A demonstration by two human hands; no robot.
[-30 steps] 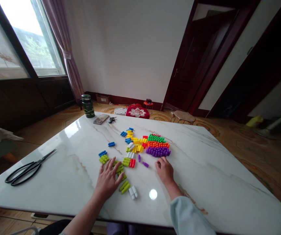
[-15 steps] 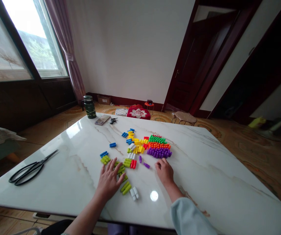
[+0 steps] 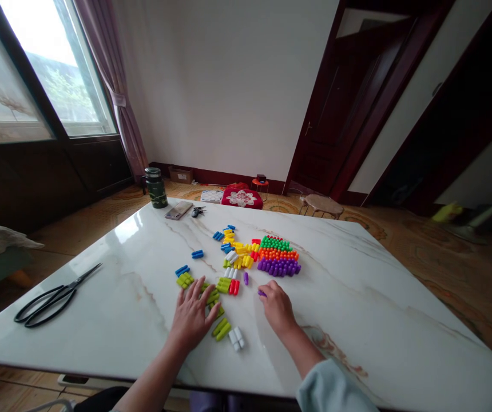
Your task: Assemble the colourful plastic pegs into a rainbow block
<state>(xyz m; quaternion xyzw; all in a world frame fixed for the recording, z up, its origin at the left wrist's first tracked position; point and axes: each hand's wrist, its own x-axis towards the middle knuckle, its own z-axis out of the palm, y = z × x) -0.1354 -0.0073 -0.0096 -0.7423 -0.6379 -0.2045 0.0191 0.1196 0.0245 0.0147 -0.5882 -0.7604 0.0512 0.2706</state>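
Observation:
Small plastic pegs in several colours lie on a white marble table. A joined block of green, orange and purple pegs sits past my hands. My left hand lies flat with its fingers spread over lime-green pegs. My right hand has its fingers curled over a loose purple peg, of which only the tip shows. Another purple peg lies just beyond. Two white pegs sit between my wrists.
Black scissors lie at the table's left. A dark green flask, a phone and keys stand at the far edge. Blue pegs and yellow pegs are scattered mid-table. A dark door is behind.
My right hand has slid left and a little nearer to me, onto the loose purple peg. My left hand has stayed flat in place.

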